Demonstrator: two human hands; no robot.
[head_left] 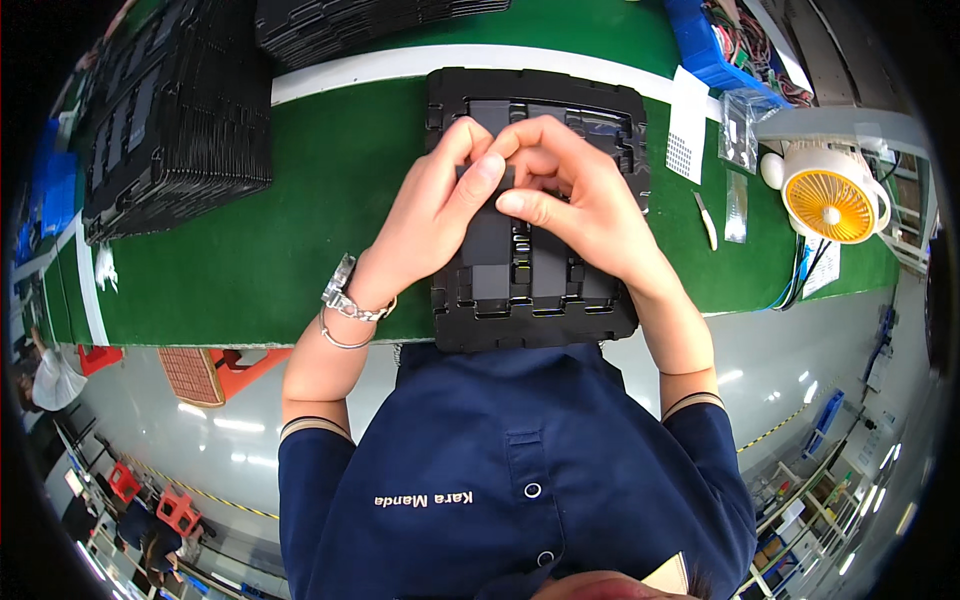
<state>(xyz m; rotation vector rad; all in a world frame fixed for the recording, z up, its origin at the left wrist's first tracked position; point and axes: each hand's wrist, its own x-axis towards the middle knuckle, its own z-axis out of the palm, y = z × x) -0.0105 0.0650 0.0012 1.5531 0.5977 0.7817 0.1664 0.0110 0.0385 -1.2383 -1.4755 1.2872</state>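
A black moulded plastic tray lies in front of me on the green tabletop, with dark grey flat rectangular pieces in its compartments. Above its upper middle my two hands meet. My left hand is closed, its thumb and forefinger pressed together at a small dark piece. Facing it, my right hand curls its fingers and thumb around the same spot. Most of the dark piece is hidden by the fingers, so its kind cannot be made out.
Tall stacks of black trays stand at the left and far side. To the right lie a perforated white sheet, a white-handled knife and clear plastic bags. A white and yellow fan and a blue bin of wires stand beyond.
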